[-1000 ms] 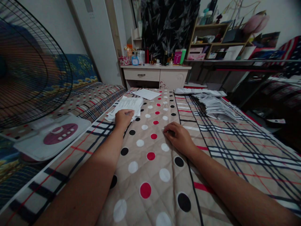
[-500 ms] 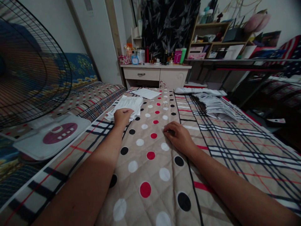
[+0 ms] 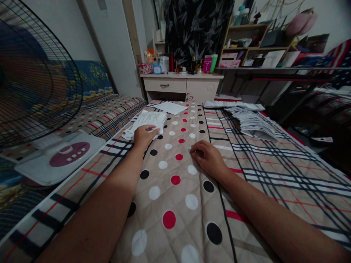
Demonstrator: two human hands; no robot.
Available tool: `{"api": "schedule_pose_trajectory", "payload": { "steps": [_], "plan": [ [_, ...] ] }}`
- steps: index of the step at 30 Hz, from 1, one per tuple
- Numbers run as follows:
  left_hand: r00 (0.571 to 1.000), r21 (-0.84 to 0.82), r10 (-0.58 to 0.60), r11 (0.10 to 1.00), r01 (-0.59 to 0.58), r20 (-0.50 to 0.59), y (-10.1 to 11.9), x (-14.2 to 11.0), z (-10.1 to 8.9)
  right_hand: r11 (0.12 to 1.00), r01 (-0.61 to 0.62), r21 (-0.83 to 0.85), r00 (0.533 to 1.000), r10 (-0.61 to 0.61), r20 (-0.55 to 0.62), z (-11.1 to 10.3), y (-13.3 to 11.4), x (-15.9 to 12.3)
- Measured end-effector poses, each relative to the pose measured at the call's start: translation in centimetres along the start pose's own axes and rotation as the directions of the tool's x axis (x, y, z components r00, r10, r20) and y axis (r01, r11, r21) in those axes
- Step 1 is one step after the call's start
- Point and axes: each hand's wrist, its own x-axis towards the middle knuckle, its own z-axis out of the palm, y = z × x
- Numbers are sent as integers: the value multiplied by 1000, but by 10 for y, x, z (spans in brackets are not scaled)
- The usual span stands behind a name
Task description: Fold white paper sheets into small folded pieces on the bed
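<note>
My left hand [image 3: 144,136] lies over the near edge of a stack of white printed paper sheets [image 3: 149,118] on the bed's left side. Its thumb is apart from the curled fingers, and nothing is visibly gripped. Just beyond that stack is a separate flat white sheet [image 3: 172,108]. To the right, my right hand [image 3: 205,154] rests on the dotted bedspread [image 3: 175,197] with its fingers loosely curled closed. I see nothing in it. Farther off on the right is a fanned pile of folded white papers [image 3: 253,124].
A caged fan [image 3: 41,76] stands close on the left, above its white base [image 3: 60,159]. Past the bed's far end is a white dresser [image 3: 167,86] crowded with bottles. A shelf unit [image 3: 246,47] and a desk are at the back right. A long white bundle [image 3: 233,106] lies behind the folded papers.
My left thumb and fingers have spread from a pinch over the paper stack. My right hand stays where it was.
</note>
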Motion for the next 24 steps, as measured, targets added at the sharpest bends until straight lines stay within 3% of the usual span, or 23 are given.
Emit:
{"api": "schedule_pose_trajectory", "payload": {
  "steps": [17, 24],
  "plan": [
    [999, 30, -17, 999, 18, -47, 0, 0, 0, 1000, 7, 19, 1000, -7, -7, -1, -1, 0],
    [998, 146, 59, 988, -53, -35, -5, 0, 4, 1000, 17, 18, 1000, -17, -11, 0, 0, 0]
  ]
}}
